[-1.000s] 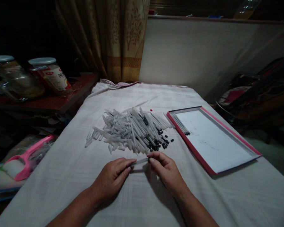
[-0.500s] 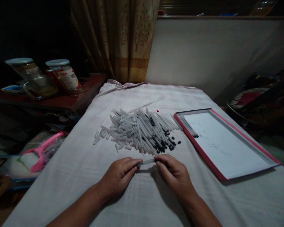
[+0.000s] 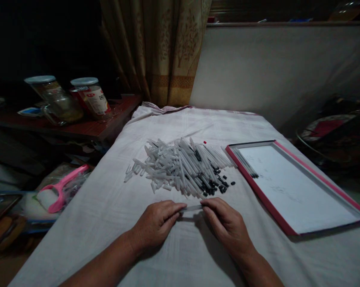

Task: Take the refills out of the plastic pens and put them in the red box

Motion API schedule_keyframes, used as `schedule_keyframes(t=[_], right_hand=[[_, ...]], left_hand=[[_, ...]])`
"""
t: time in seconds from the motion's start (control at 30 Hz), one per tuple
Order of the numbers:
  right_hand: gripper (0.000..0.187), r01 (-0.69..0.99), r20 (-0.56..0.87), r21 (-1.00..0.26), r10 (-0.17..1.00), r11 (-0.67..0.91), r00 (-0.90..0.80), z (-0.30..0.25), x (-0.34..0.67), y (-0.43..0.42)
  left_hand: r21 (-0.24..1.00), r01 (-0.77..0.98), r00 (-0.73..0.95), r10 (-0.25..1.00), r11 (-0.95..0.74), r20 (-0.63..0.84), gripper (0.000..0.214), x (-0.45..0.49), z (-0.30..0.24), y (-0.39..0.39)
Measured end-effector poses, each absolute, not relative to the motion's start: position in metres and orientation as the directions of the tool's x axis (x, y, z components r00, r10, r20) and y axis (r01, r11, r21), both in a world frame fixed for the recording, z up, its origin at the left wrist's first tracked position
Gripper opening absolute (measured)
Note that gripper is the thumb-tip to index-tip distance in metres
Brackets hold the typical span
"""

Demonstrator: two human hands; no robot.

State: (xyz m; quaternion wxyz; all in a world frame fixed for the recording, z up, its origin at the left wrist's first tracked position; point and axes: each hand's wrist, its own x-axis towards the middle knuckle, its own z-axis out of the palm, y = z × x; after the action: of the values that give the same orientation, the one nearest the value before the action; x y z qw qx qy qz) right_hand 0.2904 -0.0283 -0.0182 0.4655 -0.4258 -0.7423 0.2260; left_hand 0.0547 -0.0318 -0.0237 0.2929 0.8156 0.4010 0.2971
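Note:
Between my two hands, a thin translucent pen barrel (image 3: pixel 193 208) is held level, just in front of a pile. My left hand (image 3: pixel 157 219) pinches its left end between thumb and fingers. At the other end, my right hand (image 3: pixel 226 221) is closed in a pinch, its fingertips covering that tip. Beyond the hands lies a heap of translucent pen parts (image 3: pixel 174 163), tubes and caps mixed together. Small black plugs (image 3: pixel 223 187) are scattered along its right side. To the right, a shallow red-edged box lid (image 3: pixel 262 203) holds several pens (image 3: pixel 246 163) lined up along its left wall.
A tiny red piece (image 3: pixel 204 142) lies behind the heap on the white cloth (image 3: pixel 108 223). On the left, a dark red table (image 3: pixel 108 127) carries jars (image 3: pixel 91 97) and a glass mug (image 3: pixel 63 109). Lower down is a pink-handled item (image 3: pixel 60 193). A patterned curtain (image 3: pixel 174 52) hangs behind.
The whole view has shifted, so everything appears a little farther right. Both hands keep the same pinch on the pen barrel, with no clear movement relative to the heap.

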Motion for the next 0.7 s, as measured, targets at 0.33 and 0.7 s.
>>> schedule_keyframes(t=[0.33, 0.7], right_hand=[[0.04, 0.552, 0.393, -0.693, 0.885, 0.464, -0.25, -0.022, 0.292, -0.028], [0.021, 0.445, 0.252, -0.84, 0.949, 0.311, -0.188, -0.022, 0.292, -0.03]], left_hand=[[0.697, 0.461, 0.513, 0.806, -0.55, 0.296, 0.031, 0.056, -0.025, -0.034], [0.739, 0.464, 0.471, 0.842, -0.489, 0.262, 0.03, 0.056, -0.025, -0.032]])
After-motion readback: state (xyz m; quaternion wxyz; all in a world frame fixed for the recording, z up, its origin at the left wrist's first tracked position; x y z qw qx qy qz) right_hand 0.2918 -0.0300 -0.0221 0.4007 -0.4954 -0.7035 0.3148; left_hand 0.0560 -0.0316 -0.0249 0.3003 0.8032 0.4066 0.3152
